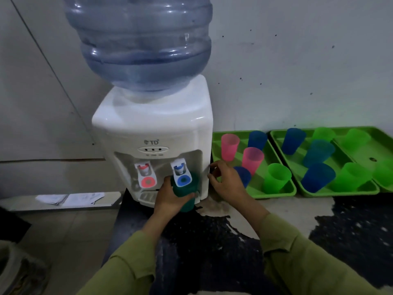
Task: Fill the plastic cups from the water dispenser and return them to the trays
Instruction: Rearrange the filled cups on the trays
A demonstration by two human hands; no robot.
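A big translucent blue ribbed water bottle (140, 39) stands upside down on the white plastic water dispenser (153, 124); the top of the bottle is cut off by the frame. The dispenser sits on a dark speckled desk (212, 237) with pale worn patches, and olive-green sleeves cover much of the near part of the desk.

Three bright green plastic trays lie side by side to the right of the dispenser. The nearest tray (276, 193) holds pink, dark blue and green cups. The middle tray (340, 192) holds blue, teal and green ones. The far tray (380, 145) runs off the right edge.

The left hand (170, 196) grips a teal plastic cup (187, 201), held up against the blue-buttoned tap lever (180, 173). The lever hides the cup's rim, so the water level cannot be seen.

The right hand (225, 182) holds nothing. Its fingers are loosely curled by the dispenser's right corner, and whether they touch it is unclear. This hand hides most of a dark blue cup (244, 175) in the nearest tray.

The red-buttoned tap lever (145, 175) stands free to the left. Blurred white papers (70, 199) lie on a ledge further left.
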